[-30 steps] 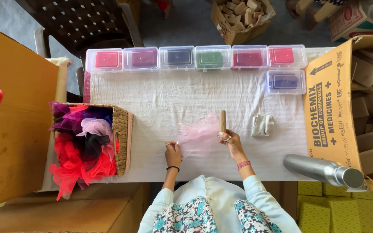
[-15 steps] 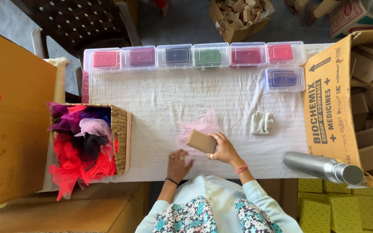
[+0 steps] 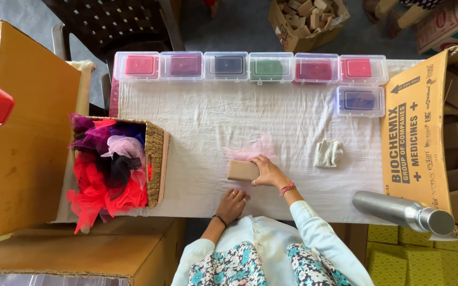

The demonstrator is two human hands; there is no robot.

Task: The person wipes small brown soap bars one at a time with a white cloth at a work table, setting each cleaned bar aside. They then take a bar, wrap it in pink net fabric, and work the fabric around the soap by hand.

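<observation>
Head view, centre of frame: the small tan block (image 3: 243, 170) now lies flat on the white-clothed worktop (image 3: 202, 122), lower and more level than half a second ago, when it was held tilted above the cloth; a second ago it stood upright in the hand. Right hand (image 3: 267, 172) rests at the block's right end, fingers (image 3: 257, 179) curled and gripping it. Pink tulle piece (image 3: 253, 150) lies just above the block, partly under it, flatter than before. Left hand (image 3: 233, 202) sits at the lower centre, palm down on the cloth, fingers loosely bent and holding nothing; it has drawn slightly away from the block.

Surface: row of clear lidded boxes (image 3: 229, 65) with coloured contents along the upper edge, one more box (image 3: 359, 100) below the row at right. Folded whitish cloth (image 3: 328, 153) right of centre. Wicker basket (image 3: 157, 169) of red, pink, purple and black tulle at left. Steel bottle (image 3: 403, 212) at lower right.

Room: cardboard cartons (image 3: 25, 132) at both sides, a box of wood blocks (image 3: 306, 16) at the top, grey floor.
</observation>
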